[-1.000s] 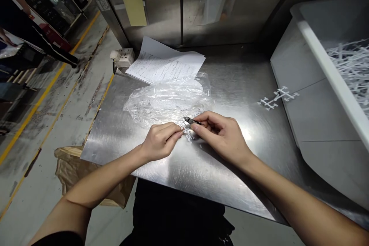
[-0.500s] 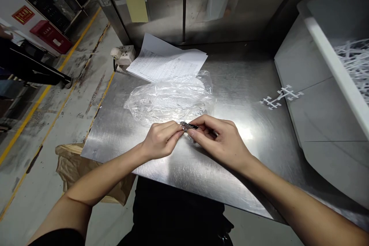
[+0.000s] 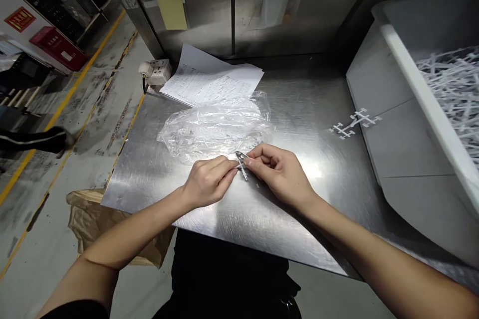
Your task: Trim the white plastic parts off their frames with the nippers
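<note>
My left hand (image 3: pixel 211 182) is closed, thumb and forefinger pinching a small white plastic sprue (image 3: pixel 244 174) whose arm sticks out past the fingertips. Pinched in my right hand (image 3: pixel 280 172) is a nail clipper (image 3: pixel 240 154), its metal jaws close beside the sprue. Whether the jaws touch the plastic I cannot tell. Just beyond both hands lies a crumpled clear plastic bag (image 3: pixel 215 127) with small white bits in it. A tiny white scrap (image 3: pixel 257 186) rests on the metal table (image 3: pixel 209 229) below my right hand.
Another branched white sprue (image 3: pixel 355 123) lies against a large grey bin (image 3: pixel 392 144) on the right, which holds many white sprues (image 3: pixel 456 94). Printed sheets (image 3: pixel 209 79) and a power socket (image 3: pixel 159 71) sit behind the bag. A brown paper bag (image 3: pixel 97 224) stands beneath the table's left edge.
My right hand has turned and the clipper now points up and left, showing more of the sprue. The view has shifted slightly. A person's leg at the left has moved lower in view.
</note>
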Available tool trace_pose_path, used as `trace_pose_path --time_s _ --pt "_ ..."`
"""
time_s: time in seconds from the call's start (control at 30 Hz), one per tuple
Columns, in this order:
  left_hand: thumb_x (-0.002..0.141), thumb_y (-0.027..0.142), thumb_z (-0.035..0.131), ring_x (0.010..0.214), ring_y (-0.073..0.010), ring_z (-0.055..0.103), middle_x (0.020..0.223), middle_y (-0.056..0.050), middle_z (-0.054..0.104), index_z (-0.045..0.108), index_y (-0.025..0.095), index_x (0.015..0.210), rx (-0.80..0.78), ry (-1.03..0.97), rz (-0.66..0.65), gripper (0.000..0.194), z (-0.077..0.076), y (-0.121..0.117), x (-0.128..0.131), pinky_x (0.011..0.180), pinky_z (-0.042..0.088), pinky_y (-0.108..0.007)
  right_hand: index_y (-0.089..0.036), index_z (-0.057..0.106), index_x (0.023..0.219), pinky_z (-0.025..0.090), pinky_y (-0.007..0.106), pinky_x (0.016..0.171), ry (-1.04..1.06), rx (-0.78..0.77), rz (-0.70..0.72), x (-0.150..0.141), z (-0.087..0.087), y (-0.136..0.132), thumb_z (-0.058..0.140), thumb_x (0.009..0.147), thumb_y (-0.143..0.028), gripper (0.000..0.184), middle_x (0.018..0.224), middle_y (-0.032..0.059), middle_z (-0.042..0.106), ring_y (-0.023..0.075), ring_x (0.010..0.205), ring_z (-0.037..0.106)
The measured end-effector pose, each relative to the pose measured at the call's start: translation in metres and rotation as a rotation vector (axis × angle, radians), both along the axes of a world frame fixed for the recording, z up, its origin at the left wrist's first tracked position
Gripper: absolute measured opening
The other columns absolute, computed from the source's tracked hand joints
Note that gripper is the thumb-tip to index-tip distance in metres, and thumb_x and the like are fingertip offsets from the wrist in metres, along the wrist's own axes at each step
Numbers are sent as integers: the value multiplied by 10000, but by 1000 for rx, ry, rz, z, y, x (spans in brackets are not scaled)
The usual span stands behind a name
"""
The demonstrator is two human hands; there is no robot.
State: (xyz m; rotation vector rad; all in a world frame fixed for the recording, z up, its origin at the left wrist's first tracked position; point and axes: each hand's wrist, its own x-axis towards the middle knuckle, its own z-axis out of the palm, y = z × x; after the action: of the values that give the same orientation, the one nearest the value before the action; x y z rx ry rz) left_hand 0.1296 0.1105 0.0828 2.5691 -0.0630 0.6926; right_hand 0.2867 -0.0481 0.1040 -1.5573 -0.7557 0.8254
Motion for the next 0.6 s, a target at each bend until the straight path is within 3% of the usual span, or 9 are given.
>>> trace_pose_path --time_s 0.1,0.27,0.47,0.6 --pt "1123 186 592 758 -141 734 912 -43 788 736 158 1204 -14 7 5 168 0 1 0 660 570 -246 -184 725 857 327 290 544 34 -2 4 3 0 1 807 949 -586 420 667 -23 561 138 608 463" --pt "1114 150 600 768 -150 762 911 -53 807 742 151 1135 -81 -54 5 144 3 4 -2 679 592 -258 -191 742 885 347 298 562 17 36 -8 7 5 -1 791 974 -479 305 664 -28 561 139 611 472" --pt "1107 109 588 721 -132 736 818 -31 775 721 157 958 -173 -106 86 205 13 7 -4 654 562 -241 -215 796 1014 430 319 624 -105 85 -33 11 11 -5 795 974 -365 155 808 23 689 177 711 583" --pt "1104 113 604 724 -119 744 828 -23 787 719 166 949 -222 -161 118 200 13 7 -5 668 582 -220 -222 796 974 437 317 609 -190 66 1 10 10 -7 796 970 -350 128 754 5 651 169 672 567"
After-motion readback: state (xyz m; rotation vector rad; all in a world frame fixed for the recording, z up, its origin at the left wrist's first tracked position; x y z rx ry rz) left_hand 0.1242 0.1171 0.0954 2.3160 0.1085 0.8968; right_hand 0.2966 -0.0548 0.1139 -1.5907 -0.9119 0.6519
